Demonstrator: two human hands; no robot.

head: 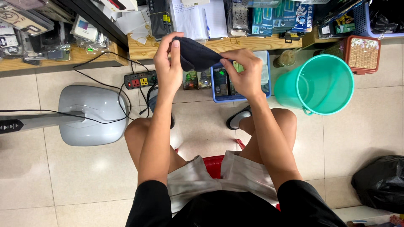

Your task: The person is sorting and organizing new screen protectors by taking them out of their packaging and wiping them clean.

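While the person sits on a low red stool (214, 162) with knees apart, both hands are raised in front of the body and closed on one small dark cloth pouch (194, 54), held in the air over the floor, above a blue tray (215, 93) of packaged items. The left hand (168, 67) curls around the pouch's left end, thumb up along its face and fingers wrapped behind it; the right hand (244, 73) pinches the right end between thumb and fingertips. The pouch looks folded or rounded at the top and lies stretched slightly between the two grips, so the handling seems to be in its middle: the thing is picked up and held firmly, but I cannot tell whether it is being opened, turned or smoothed, and nothing shows inside it or coming out of it. It has not been set down in any container. A teal plastic bucket (324, 84) stands on the tiles to the right, just beside the tray, and its visible inside looks bare. A wooden shelf (235, 44) along the top carries phone-case packets and papers, a power strip (141, 80) with a black cable lies on the floor at the left, next to the grey base of a standing fan (90, 113), and a black plastic bag (381, 183) sits at the lower right, well apart from the hands.
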